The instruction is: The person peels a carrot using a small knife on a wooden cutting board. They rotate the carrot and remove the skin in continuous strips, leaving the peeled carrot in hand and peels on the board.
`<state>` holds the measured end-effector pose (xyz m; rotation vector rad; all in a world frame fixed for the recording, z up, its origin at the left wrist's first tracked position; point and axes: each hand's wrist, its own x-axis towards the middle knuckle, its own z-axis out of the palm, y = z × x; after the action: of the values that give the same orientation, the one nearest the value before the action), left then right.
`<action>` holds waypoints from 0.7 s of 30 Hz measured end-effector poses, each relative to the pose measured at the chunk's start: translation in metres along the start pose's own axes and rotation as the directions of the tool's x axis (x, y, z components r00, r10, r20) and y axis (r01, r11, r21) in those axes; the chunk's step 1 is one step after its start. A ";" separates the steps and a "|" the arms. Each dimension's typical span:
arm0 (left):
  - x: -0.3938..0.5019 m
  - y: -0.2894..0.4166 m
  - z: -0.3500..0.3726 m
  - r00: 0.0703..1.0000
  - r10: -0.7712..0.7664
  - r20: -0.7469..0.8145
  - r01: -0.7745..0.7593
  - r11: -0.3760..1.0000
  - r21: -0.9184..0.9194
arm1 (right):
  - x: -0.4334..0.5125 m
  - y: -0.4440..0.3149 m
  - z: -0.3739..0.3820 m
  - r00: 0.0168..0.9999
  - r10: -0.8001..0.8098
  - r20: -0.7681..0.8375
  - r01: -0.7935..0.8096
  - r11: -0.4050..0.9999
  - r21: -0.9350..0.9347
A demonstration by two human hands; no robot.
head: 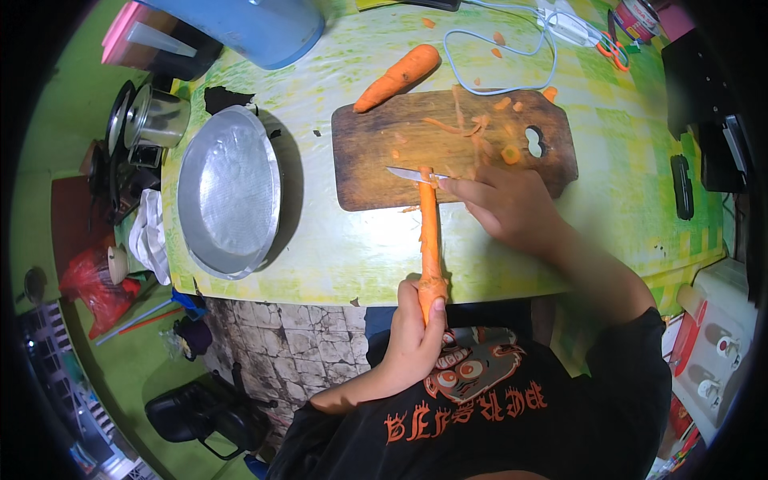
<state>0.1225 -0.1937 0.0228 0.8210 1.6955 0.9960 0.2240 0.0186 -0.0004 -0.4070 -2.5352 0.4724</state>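
Observation:
My left hand (418, 336) grips the thick end of a partly peeled carrot (428, 234), whose thin end reaches over the near edge of a wooden cutting board (375, 144). In my right hand (513, 204) is a knife (408, 174), its blade lying across the carrot near the thin end. Carrot peelings (474, 129) and a round carrot piece (510, 155) lie on the board. A second, whole carrot (399, 75) rests slantwise at the board's far left corner, its narrow tip over the board. The knife's handle is mostly hidden by my fingers.
Left of the board stands a round metal pan (231, 192). Behind it are a blue container (264, 30) and a lidded metal pot (159, 114). A pale blue cable (450, 57) loops beyond the board, near orange-handled scissors (613, 54) and a can (637, 21). A black object (681, 186) lies at the right.

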 end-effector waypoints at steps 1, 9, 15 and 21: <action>0.000 0.000 0.001 1.000 0.007 -0.008 -0.006 1.000 0.010 | 0.000 0.000 0.000 1.000 -0.007 -0.010 0.006 1.000 -0.005; -0.001 0.001 0.002 0.999 -0.032 -0.037 0.032 0.999 0.001 | 0.000 -0.001 0.003 0.999 0.030 -0.013 -0.029 0.999 0.025; -0.009 -0.003 0.006 1.000 0.012 -0.001 -0.012 1.000 0.028 | 0.003 0.007 0.007 0.987 0.157 -0.027 -0.160 0.964 -0.214; -0.003 0.000 -0.004 0.994 -0.095 0.063 0.111 0.930 -0.350 | 0.005 0.004 -0.003 0.975 0.208 -0.082 -0.212 0.976 -0.049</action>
<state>0.1195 -0.1971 0.0249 0.5088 1.4472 1.1575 0.2227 0.0247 0.0024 -0.7068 -2.4474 0.4537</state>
